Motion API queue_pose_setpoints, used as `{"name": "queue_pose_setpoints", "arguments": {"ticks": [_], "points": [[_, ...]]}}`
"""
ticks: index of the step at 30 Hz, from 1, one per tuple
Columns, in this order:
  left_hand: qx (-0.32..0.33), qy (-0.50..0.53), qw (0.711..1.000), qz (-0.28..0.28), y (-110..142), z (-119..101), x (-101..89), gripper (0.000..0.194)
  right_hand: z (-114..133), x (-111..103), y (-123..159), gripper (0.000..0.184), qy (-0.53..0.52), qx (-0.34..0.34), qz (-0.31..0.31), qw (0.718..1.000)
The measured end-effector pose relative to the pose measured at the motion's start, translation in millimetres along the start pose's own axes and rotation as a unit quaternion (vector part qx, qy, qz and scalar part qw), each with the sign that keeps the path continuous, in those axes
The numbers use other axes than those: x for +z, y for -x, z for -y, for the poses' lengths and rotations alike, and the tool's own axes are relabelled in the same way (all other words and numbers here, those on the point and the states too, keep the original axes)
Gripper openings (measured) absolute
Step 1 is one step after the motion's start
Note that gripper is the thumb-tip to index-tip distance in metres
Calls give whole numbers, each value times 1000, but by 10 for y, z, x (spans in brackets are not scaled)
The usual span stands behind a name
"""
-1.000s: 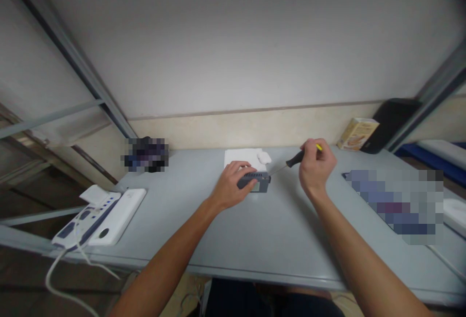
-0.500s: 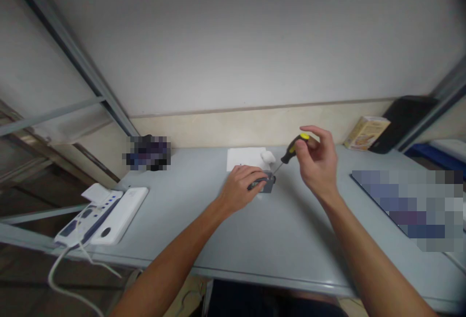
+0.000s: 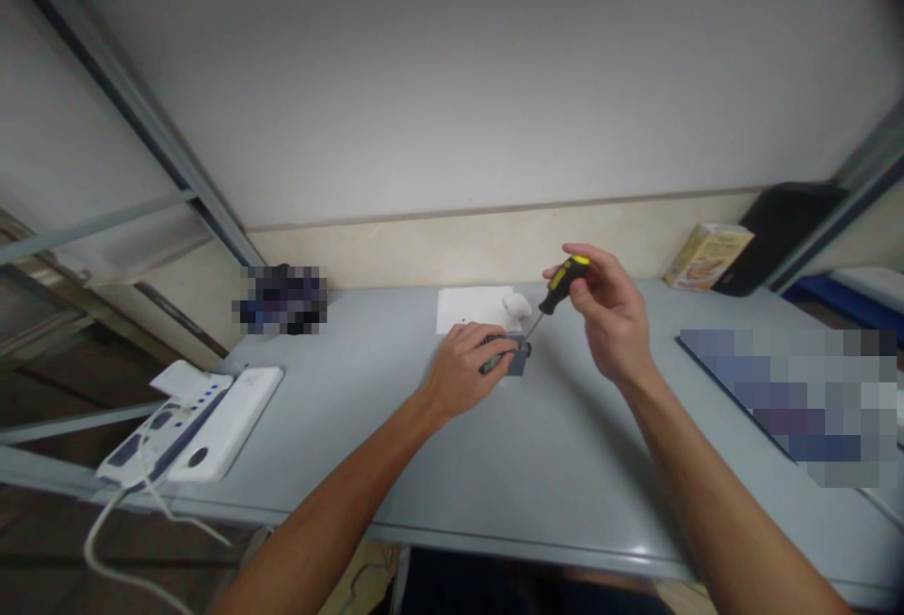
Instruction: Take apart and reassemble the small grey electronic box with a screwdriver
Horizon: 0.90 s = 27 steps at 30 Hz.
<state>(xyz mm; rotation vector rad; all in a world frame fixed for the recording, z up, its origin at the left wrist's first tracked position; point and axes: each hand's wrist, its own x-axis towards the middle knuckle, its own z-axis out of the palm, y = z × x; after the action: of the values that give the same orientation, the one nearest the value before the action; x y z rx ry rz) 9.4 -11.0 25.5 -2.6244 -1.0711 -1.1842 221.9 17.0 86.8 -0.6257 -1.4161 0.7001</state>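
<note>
My right hand (image 3: 616, 325) grips the black-and-yellow screwdriver (image 3: 557, 292); left hand (image 3: 460, 372) clamps the small dark-grey box (image 3: 519, 364). Want shaft aligned, pressure steady, left fingertips clear of tip.

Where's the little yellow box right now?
In the head view, the yellow box stands at the table's far right, against the wall, just left of the black case.

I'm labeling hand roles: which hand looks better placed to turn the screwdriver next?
Probably the right hand: its fingers hold the screwdriver by its handle; the left hand holds the gray device.
</note>
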Motion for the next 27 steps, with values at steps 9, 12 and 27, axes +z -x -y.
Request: {"name": "queue_pose_setpoints", "arguments": {"ticks": [9, 12, 27], "points": [[-14, 1, 1000, 13, 0, -4, -1, 19, -21, 19, -5, 34, 14, -1, -49, 999], [-13, 1, 1000, 14, -1, -1, -7, 19, -38, -30, -20, 33, -25, 13, -36, 999], [-7, -7, 1000, 8, 24, -6, 20, 20, -54, 7, -18, 37, -43, 29, -18, 998]]}}
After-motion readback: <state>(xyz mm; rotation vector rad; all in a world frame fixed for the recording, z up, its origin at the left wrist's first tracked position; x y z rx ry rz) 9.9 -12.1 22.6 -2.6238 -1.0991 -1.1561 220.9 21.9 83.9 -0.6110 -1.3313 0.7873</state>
